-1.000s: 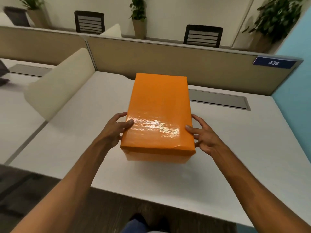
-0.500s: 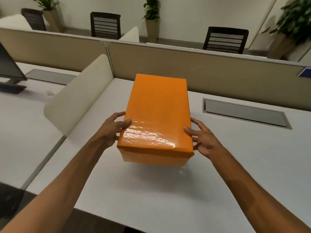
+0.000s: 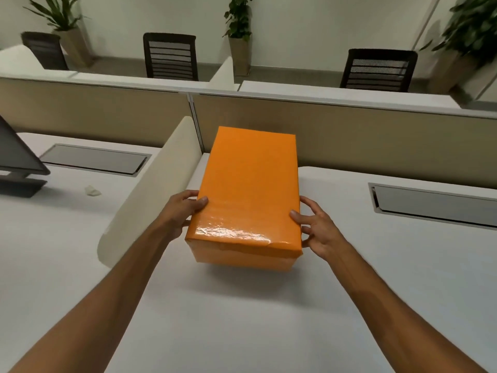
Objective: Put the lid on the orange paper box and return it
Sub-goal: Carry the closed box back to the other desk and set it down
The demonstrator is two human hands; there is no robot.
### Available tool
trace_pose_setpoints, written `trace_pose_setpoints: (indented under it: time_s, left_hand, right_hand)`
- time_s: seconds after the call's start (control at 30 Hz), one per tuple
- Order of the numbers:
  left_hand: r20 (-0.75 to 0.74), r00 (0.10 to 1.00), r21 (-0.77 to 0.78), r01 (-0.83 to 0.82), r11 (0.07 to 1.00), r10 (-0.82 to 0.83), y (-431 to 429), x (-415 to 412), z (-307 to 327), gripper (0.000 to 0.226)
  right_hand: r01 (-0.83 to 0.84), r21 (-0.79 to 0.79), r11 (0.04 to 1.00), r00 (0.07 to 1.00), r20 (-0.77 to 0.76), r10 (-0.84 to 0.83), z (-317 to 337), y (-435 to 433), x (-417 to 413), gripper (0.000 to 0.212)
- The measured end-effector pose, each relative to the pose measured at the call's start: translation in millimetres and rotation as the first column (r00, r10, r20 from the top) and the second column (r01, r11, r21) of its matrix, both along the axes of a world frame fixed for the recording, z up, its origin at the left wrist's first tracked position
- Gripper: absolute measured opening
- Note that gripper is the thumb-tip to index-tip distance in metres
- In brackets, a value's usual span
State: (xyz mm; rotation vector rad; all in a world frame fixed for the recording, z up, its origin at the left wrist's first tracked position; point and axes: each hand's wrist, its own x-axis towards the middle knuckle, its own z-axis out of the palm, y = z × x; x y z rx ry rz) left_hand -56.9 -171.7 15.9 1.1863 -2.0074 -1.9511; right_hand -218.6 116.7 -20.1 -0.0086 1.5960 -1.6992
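The orange paper box (image 3: 248, 195) has its glossy lid seated on top and hangs a little above the white desk (image 3: 242, 319), its long side pointing away from me. My left hand (image 3: 183, 214) presses the box's left side near the front, thumb on the lid's edge. My right hand (image 3: 318, 230) holds the right side near the front corner, fingers spread along the wall. The lid's front right edge shows a small dent.
A cream curved divider (image 3: 158, 189) stands just left of the box. A beige partition (image 3: 349, 130) runs along the desk's back. A grey cable hatch (image 3: 433, 204) lies at the right. A monitor (image 3: 16, 160) stands on the neighbouring desk at left.
The box, held in both hands, has moved left and further over the desk toward the divider and the back partition. The view has shifted leftward with it.
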Motion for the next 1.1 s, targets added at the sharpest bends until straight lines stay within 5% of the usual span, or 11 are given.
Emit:
trace_pose_setpoints:
  time_s: [0.37, 0.8, 0.97, 1.1]
  left_hand:
    - [0.102, 0.995, -0.092, 0.021, 0.996, -0.011, -90, -25, -24, 0.038]
    - [0.132, 0.991, -0.122, 0.023, 0.992, -0.006, -102, -35, -21, 0.049]
    - [0.147, 0.989, -0.328, 0.060, 0.943, -0.011, -84, -33, -13, 0.052]
    - [0.170, 0.983, -0.568, 0.149, 0.809, -0.062, -60, -24, -1, 0.060]
  right_hand:
    - [-0.001, 0.008, 1.000, 0.999, 0.044, 0.001, -27, -92, -9, 0.068]
    - [-0.027, 0.052, 0.998, 0.999, -0.036, 0.029, -30, -110, -21, 0.069]
    - [0.004, 0.137, 0.991, 0.982, -0.188, 0.022, -25, -104, -21, 0.069]
    - [0.045, 0.199, 0.979, 0.941, -0.339, 0.026, -14, -86, -19, 0.064]
